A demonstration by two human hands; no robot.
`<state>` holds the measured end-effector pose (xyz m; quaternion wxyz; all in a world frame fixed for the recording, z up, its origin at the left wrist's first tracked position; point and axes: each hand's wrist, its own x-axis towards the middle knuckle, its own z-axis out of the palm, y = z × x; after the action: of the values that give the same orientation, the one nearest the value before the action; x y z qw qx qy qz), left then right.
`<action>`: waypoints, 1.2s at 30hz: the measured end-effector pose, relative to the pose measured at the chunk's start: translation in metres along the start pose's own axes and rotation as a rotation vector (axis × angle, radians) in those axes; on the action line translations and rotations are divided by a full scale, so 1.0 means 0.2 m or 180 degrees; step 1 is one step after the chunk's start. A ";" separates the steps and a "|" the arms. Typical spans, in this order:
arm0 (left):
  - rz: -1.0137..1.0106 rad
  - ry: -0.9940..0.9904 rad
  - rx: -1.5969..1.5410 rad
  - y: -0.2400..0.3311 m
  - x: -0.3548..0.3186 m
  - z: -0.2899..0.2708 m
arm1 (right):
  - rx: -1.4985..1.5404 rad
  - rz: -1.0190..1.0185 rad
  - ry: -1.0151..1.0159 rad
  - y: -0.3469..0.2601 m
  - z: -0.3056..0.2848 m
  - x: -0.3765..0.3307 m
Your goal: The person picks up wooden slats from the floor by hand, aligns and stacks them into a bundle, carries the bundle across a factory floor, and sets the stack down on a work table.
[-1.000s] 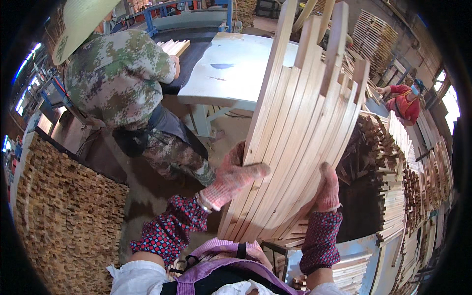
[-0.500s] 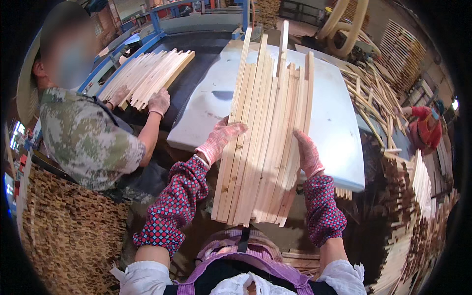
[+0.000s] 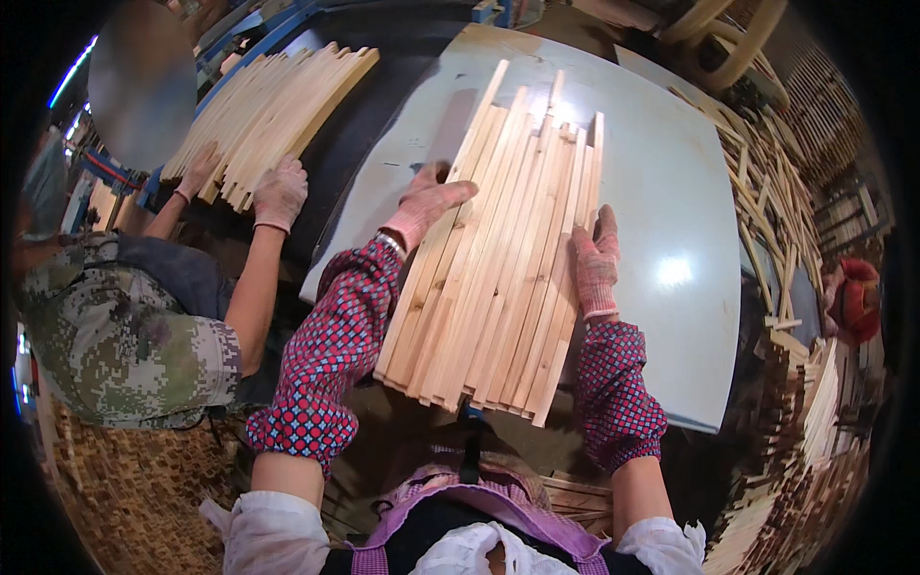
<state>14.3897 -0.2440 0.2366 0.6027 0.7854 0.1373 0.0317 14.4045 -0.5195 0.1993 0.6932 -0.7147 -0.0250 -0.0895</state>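
Pale wooden strips [image 3: 489, 268] lie side by side as a bundle in front of me, several of them jutting out at the far end. Their near ends overhang the front edge of a smooth pale table [image 3: 661, 220]. My left hand [image 3: 426, 206], in a pinkish knit glove, grips the bundle's left side with the thumb over the top. On the opposite side, my gloved right hand [image 3: 596, 268] presses against the outer strip, its fingers pointing away from me. The undersides of the strips and some left fingers are hidden.
At left a co-worker in a camouflage shirt [image 3: 134, 326] has gloved hands on another batch of strips [image 3: 278, 115] over a dark surface. Loose strips [image 3: 767, 192] are heaped at right. Stacked wood [image 3: 144, 479] fills the lower left, and a thick hose [image 3: 738, 48] hangs at the far right.
The view has tilted down. The bundle between my hands has come down toward the table and its far ends stick out less. My right fingers have shifted along the side.
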 end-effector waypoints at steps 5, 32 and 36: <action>0.0166 0.0297 0.2413 0.08 0.19 -0.14 | -0.0174 -0.0207 0.0167 0.03 0.29 0.10; 0.1898 0.0309 0.1213 0.07 -1.16 0.19 | -0.1197 -0.0767 0.0428 0.08 1.58 0.59; 0.1146 0.0406 0.1092 -0.12 -1.48 0.29 | -0.1167 -0.0688 0.0120 0.09 1.65 0.61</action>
<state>14.1144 -0.3672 0.2319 0.4354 0.8844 0.0364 0.1643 14.5585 -0.2021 0.1941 0.5383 -0.8202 -0.0718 -0.1797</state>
